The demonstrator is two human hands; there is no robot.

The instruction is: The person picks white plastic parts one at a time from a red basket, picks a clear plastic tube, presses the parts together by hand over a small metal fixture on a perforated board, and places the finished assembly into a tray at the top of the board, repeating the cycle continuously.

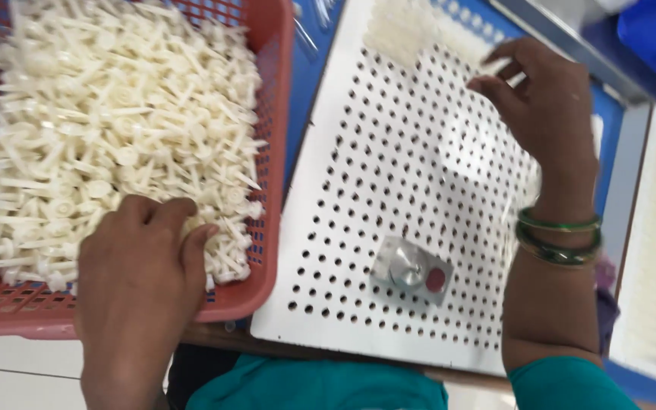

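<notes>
bench (9,364) — red basket (271,152) | white perforated board (343,250) — side by side

Both hands are bare, the left hand (134,262) without rings or bands and its forearm uncovered. Above the right hand (544,106), stacked green bangles (559,237) with thin gold edging circle the wrist. A teal sleeve (567,383) covers the upper right arm, matching the teal garment (316,386) at the torso.

Board's (389,152) middle open; foil pack (411,271) obstructs.
</notes>
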